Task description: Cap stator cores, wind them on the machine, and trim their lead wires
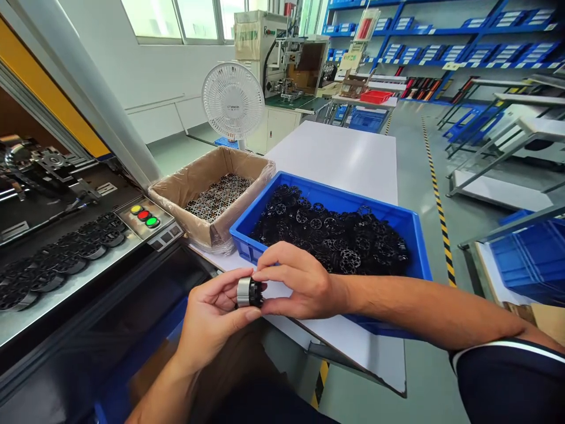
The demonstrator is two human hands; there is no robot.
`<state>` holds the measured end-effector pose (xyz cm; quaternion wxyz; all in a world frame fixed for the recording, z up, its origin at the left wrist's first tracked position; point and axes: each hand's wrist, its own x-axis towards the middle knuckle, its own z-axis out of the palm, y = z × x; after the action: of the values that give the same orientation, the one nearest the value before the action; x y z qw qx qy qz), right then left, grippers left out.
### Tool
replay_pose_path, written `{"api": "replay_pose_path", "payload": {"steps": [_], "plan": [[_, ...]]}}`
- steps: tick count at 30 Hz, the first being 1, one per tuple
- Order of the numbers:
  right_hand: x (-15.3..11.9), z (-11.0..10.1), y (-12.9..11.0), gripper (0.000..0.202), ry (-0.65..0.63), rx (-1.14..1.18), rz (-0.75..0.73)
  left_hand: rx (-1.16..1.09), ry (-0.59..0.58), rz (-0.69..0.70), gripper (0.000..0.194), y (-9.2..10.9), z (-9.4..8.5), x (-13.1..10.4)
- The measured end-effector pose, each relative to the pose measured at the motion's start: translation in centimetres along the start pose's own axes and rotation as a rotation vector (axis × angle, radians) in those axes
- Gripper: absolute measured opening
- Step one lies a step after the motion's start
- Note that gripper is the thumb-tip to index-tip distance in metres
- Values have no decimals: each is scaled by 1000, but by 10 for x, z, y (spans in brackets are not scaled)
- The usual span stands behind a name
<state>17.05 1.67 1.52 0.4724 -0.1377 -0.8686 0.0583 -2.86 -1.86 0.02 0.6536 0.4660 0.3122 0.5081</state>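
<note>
Between my two hands is a small round motor core, a silver metal ring (243,292) with a black toothed plastic piece (255,292) on its right side. My left hand (216,306) grips the metal ring from the left, thumb below and fingers above. The fingertips of my right hand (295,282) pinch the black plastic piece from the right. Just beyond my hands stands a blue bin (335,191) heaped with black plastic rings (329,229). To its left, a plastic-lined cardboard box (185,221) contains many metal cores (220,197).
At left, rows of black-and-silver cores (62,259) lie on a machine's metal ledge beside yellow, red and green buttons (143,215). A white table (353,153) carries the bin. Behind it are a white fan (233,100) and another machine (286,70). Racks (521,123) stand right.
</note>
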Motion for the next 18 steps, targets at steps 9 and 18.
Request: {"api": "replay_pose_path", "payload": {"steps": [9, 18], "plan": [[-2, -1, 2, 32, -37, -90, -56, -27, 36, 17, 46, -1, 0, -1], [-3, -2, 5, 29, -44, -192, -100, -17, 22, -2, 48, -2, -2, -4]]}}
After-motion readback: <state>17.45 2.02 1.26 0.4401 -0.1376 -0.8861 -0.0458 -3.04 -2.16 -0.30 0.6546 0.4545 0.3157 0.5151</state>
